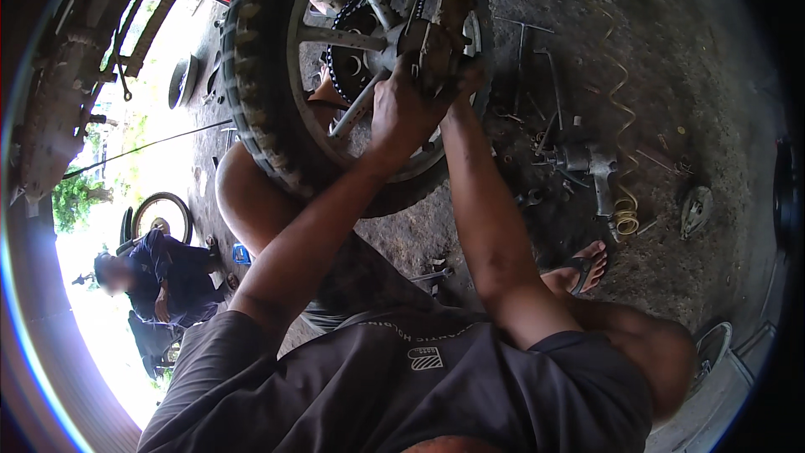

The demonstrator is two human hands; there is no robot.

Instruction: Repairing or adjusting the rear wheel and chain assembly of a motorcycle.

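Observation:
A motorcycle wheel (271,130) with a knobbly tyre and pale metal spokes stands upright in front of me. Behind the spokes, a chain runs round a dark sprocket (350,54). Both my hands are at the hub, on its right side. My left hand (398,113) is curled, its knuckles toward me, against a dark part (434,50) beside the hub. Just right of it, my right hand (463,88) closes in on the same spot, fingers in shadow. What either hand grips is hidden. A dirty metal arm (453,4) reaches down to the hub from above.
On the dark floor at right lie a T-handle wrench (521,50), an air impact wrench (591,164), a coiled air hose (625,214) and several small tools. My sandalled foot (587,267) is beside them. Outside at left, a person (159,277) sits near another motorcycle wheel (163,216).

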